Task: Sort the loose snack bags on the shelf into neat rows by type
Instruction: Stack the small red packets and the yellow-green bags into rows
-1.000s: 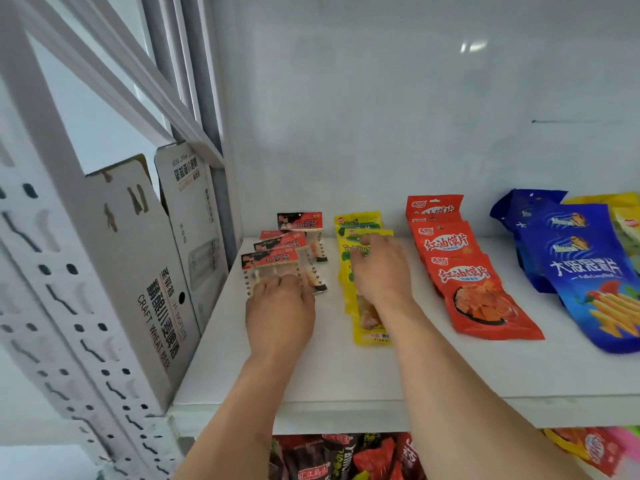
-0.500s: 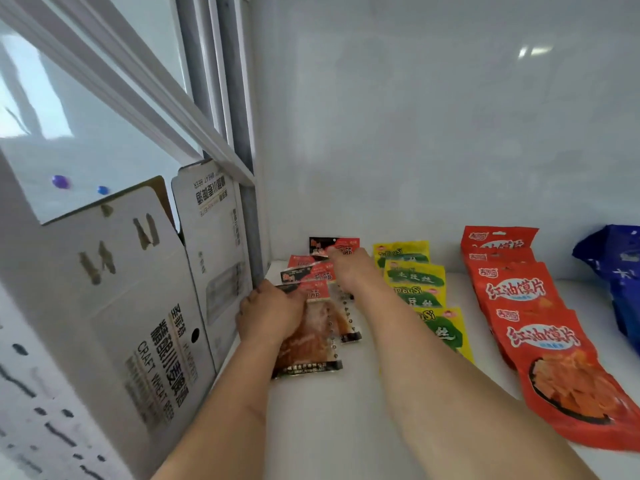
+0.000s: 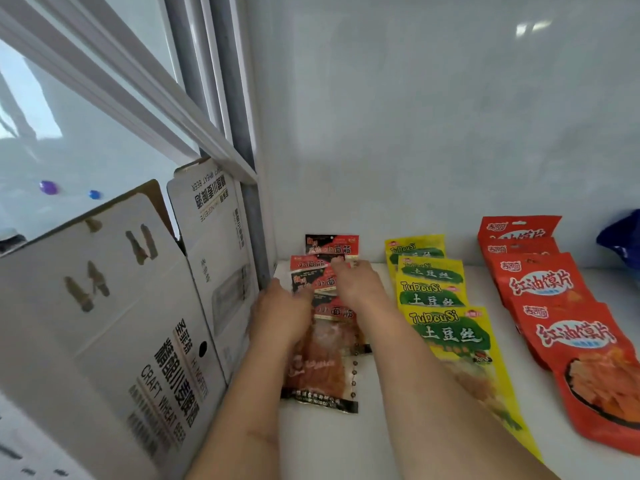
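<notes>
A row of small red-and-black snack bags [image 3: 332, 372] runs from the shelf's back wall toward me at the left. My left hand [image 3: 280, 313] lies on the row's left edge with bent fingers. Motion blur hides whether it grips a bag. My right hand [image 3: 360, 285] reaches further back, its straight fingers resting on the rear bags of that row. Right of it lies an overlapping row of yellow-and-green bags [image 3: 446, 327]. Further right is a row of red bags [image 3: 568, 341].
Two white cardboard beer cartons [image 3: 138, 341] stand against the shelf's left side, close to my left forearm. A grey metal upright [image 3: 252, 216] rises at the back left corner. A blue bag [image 3: 623, 240] shows at the right edge. The white shelf [image 3: 381, 427] extends toward me.
The view has moved closer and to the left. My right hand left the yellow bags for the red-and-black row. My left hand shifted to that row's left edge.
</notes>
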Demonstrator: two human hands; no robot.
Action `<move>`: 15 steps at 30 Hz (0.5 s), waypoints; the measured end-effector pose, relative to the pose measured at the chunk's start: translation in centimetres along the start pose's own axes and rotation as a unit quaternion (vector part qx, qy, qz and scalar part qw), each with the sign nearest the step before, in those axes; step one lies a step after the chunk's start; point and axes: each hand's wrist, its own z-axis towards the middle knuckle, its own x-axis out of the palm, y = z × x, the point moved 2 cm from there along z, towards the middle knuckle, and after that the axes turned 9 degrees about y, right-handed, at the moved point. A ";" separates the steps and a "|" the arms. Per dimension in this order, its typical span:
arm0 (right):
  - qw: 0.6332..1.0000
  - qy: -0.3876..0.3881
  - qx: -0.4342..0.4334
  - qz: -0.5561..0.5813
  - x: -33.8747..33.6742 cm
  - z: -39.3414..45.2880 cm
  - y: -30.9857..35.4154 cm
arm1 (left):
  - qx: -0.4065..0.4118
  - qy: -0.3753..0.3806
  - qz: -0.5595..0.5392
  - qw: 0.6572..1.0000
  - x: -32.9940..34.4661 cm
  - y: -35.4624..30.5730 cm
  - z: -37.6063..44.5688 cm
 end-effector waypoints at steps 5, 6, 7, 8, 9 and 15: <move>0.999 0.014 0.009 0.035 -0.9 -1.6 -0.4 | -0.012 0.053 -0.132 0.990 -0.7 -0.9 2.3; 0.999 0.020 0.011 0.049 -0.8 -2.0 -0.5 | -0.014 0.064 -0.132 0.989 -0.5 -0.8 2.5; 0.997 0.031 0.009 0.066 -0.7 -2.5 -0.4 | -0.012 0.075 -0.127 0.989 -0.3 -0.8 2.6; 0.995 0.044 0.009 0.086 -0.4 -2.9 -0.2 | -0.009 0.086 -0.114 0.990 -0.1 -0.9 2.7; 0.993 0.047 0.004 0.104 -0.2 -2.8 -0.2 | -0.002 0.096 -0.103 0.990 0.0 -1.0 2.6; 0.990 0.047 -0.002 0.129 0.0 2.2 -2.7 | 0.016 0.126 -0.167 0.978 -0.1 -0.9 3.2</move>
